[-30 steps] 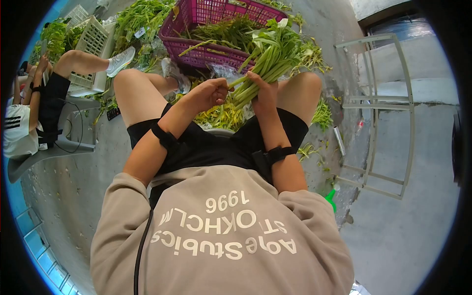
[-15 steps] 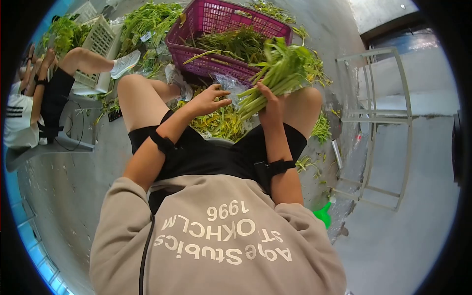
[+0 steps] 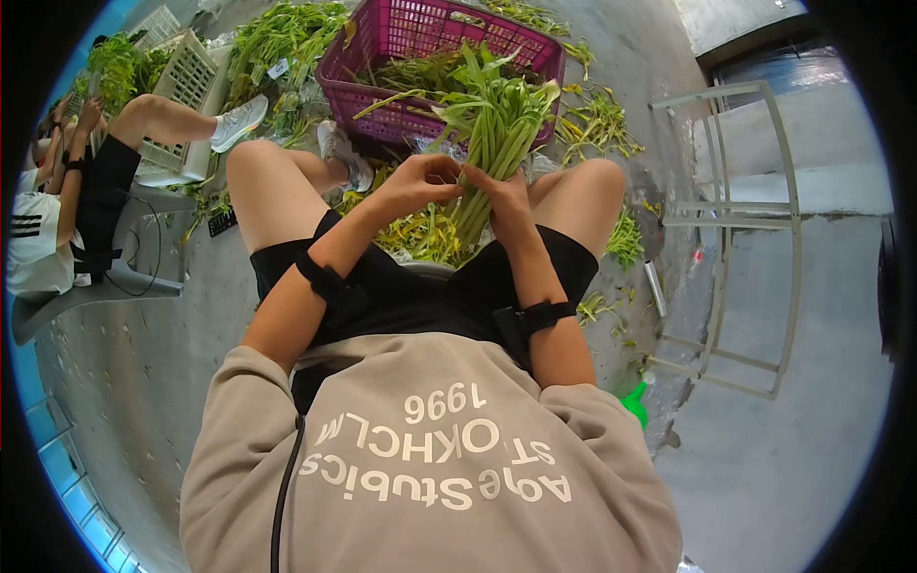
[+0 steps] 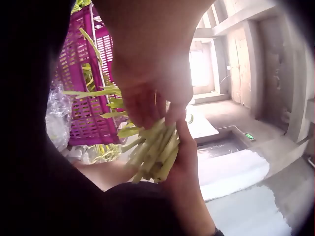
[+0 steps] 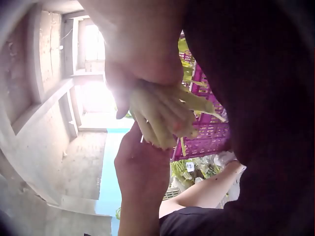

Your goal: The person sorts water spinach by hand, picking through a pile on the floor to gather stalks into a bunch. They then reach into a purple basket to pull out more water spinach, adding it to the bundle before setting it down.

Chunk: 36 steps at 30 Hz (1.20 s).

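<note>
My right hand [image 3: 506, 202] grips a thick bunch of long-stalked leafy greens [image 3: 501, 124], thumb laid across the stalks. Leaves fan out upward over the crate's near edge; the cut stalk ends point down toward my lap. On the bunch's left side, my left hand [image 3: 420, 186] has its fingers bent, thumb and fingertips meeting at the stalks. The left wrist view shows both hands close together on the pale stalks [image 4: 155, 152]. In the right wrist view several stalk ends [image 5: 162, 118] stick out under the right hand, with the left hand [image 5: 142, 167] just below.
A purple plastic crate [image 3: 377, 103] holding greens stands ahead. Yellowed leaves [image 3: 420, 234] lie in a heap between my legs. Loose greens [image 3: 597, 124] and a metal frame [image 3: 793, 220] are to the right. A person [image 3: 48, 239] sits at left beside pale crates [image 3: 186, 91].
My left hand drew back from the bunch with fingers spread, then returned to its stalks. The right hand tipped the bunch to the right, then brought it more upright and leftward.
</note>
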{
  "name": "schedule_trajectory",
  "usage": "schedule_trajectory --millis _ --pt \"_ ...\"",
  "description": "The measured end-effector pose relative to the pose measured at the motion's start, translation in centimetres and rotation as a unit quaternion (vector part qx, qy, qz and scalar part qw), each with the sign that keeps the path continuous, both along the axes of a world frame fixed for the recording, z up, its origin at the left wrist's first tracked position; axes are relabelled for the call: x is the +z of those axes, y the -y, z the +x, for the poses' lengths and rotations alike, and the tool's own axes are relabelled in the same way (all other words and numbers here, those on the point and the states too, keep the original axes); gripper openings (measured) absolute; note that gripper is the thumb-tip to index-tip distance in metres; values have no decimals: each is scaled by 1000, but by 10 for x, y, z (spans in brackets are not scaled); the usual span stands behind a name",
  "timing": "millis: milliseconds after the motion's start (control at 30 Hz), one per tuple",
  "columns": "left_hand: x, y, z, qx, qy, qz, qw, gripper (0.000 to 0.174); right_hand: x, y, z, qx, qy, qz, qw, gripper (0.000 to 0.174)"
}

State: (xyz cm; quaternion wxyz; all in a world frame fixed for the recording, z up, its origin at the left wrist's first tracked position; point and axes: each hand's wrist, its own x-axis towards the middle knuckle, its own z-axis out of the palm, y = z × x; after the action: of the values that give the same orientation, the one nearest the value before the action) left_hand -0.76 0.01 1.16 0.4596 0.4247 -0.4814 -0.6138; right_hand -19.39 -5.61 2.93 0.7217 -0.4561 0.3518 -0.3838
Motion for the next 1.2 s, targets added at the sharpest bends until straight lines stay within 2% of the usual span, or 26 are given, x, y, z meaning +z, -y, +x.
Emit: schedule_trajectory --millis 33,100,133,167,233,300,333,400,533,600,667,733,767,833,867,900,967,1000,1033,1100,1133,1200 --pt "1 0 2 1 -1 0 1000 28 2 0 0 1 -1 0 1000 41" --pt "3 0 6 32 -115 95 988 27 7 0 -2 27 7 47 998 38" --pt "5 -1 11 -5 -228 91 969 28 9 -1 -3 29 6 47 998 38" --pt "7 -2 13 -3 -229 89 969 28 12 -1 -3 34 3 59 998 37" --pt "12 -4 16 18 -347 70 935 30 14 2 -4 41 1 67 997 37" --pt "15 -5 25 14 -365 56 929 30 7 6 -8 29 -36 61 997 35" --pt "18 -6 29 28 -418 26 907 29 3 8 -10 28 -35 60 997 35" --pt "21 -6 41 25 -483 -33 875 30 -2 12 -12 -29 -74 41 996 39" --pt "19 -10 51 51 -482 -102 869 37 -6 17 -13 -73 -51 71 993 35" --pt "28 -13 53 52 -483 -125 865 40 -6 19 -13 -111 8 104 988 30" --pt "33 -12 54 51 -484 -147 861 42 -4 20 -16 -108 22 108 988 28" --pt "30 -9 57 62 -391 -87 914 36 -1 18 -16 -106 34 113 987 26" --pt "22 -5 56 63 -392 -86 914 36 0 17 -15 -107 39 106 988 25" --pt "13 -1 46 77 -408 -9 910 17 -1 15 -14 -104 42 100 989 25" --pt "9 0 41 96 -377 18 921 11 -1 14 -13 -98 37 95 990 25" --pt "8 0 40 100 -377 18 921 11 -1 15 -12 -92 33 90 991 25" --pt "6 1 40 100 -402 107 904 13 -1 15 -12 -78 24 88 993 24" --pt "5 4 37 152 -349 129 916 26 0 15 -13 -67 14 84 994 23" --pt "4 4 39 151 -348 130 916 26 0 14 -13 -68 14 85 994 23" --pt "7 2 42 188 -287 158 926 44 1 13 -13 -57 6 77 995 26" --pt "11 2 42 187 -287 159 926 44 0 12 -13 -58 6 78 995 26" --pt "20 1 42 178 -323 202 907 57 0 12 -11 -65 4 68 996 27"
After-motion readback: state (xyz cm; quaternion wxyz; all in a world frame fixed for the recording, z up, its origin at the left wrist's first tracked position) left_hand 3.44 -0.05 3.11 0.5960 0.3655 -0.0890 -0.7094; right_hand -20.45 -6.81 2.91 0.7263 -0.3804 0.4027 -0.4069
